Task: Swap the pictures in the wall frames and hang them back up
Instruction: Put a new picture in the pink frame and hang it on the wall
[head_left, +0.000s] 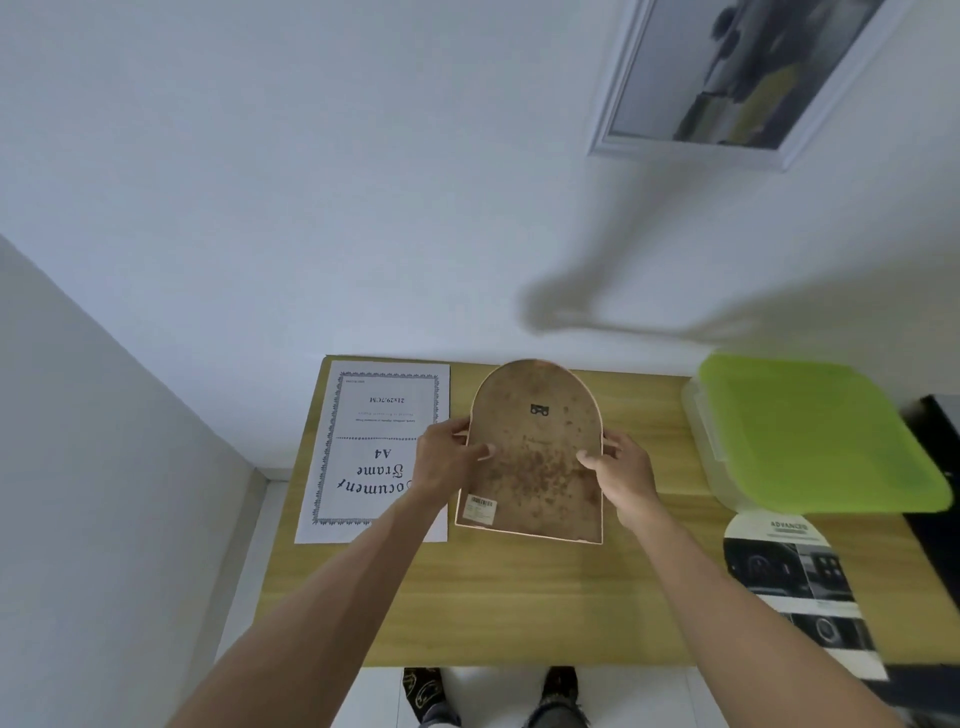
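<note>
Holding arched frame (535, 457) back-up over the table (519, 597) | left hand (447, 462) grips its left edge, right hand (621, 470) its right edge | long axis points away, hanger far end | paper sheet (379, 452) just left.

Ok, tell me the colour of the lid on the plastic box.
Lime green lid, clearest in the head view.
</note>
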